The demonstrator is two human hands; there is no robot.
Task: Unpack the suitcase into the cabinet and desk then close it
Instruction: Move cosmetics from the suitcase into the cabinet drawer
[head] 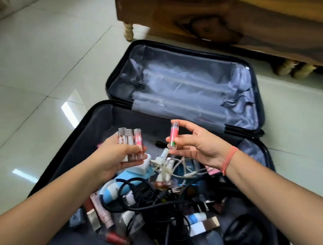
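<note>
The suitcase [181, 84] lies flat and fully open on the floor [32, 67]. Its far half shows only bare grey lining. The near half holds a loose heap of small cosmetics, black cables [159, 204] and a pair of headphones [244, 234] at the near right.

The left hand [116, 157] grips three small tubes [132, 141] side by side, upright, above the heap. The right hand [200, 147] pinches a single pink tube [173, 135] between thumb and fingertips, held upright just right of the other three and apart from them.

Assessment: unpacking is under way, at the stage of gathering small cosmetics; most of the contents remain in the suitcase. The next move calls for passing the pink tube to the left hand's bundle, or carrying all four to their place. A wooden cabinet [228, 19] stands just beyond the suitcase.
</note>
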